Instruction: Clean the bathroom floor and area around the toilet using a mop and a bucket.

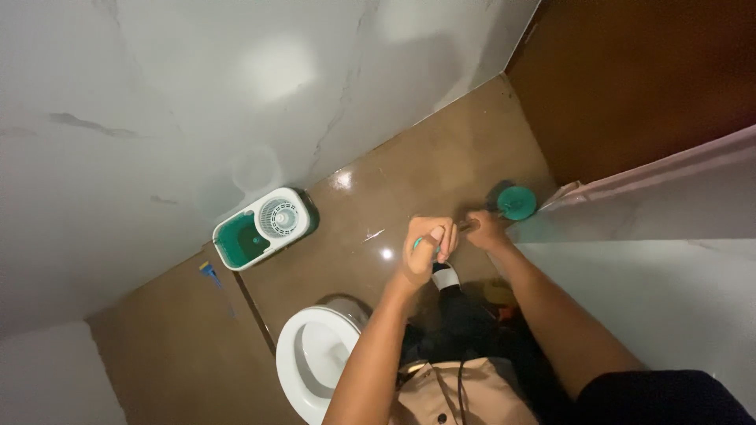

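Glossy brown floor (pixel 441 169), white marbled walls (pixel 157 94)

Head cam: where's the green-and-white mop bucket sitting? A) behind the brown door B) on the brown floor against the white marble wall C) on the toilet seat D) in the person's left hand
B: the green-and-white plastic mop bucket stands on the glossy brown floor against the white marble wall, apart from both hands.

Your left hand (pixel 429 245) grips top of mop handle (pixel 425 244), fist closed. Your right hand (pixel 482 230) clasps same handle just beside it, nearer round green mop head (pixel 516 202). Mop head rests on brown floor (pixel 425 173) by door corner. Green-and-white mop bucket (pixel 261 227) stands against marble wall (pixel 157 118), well apart. White toilet bowl (pixel 311 370) sits below your left forearm.
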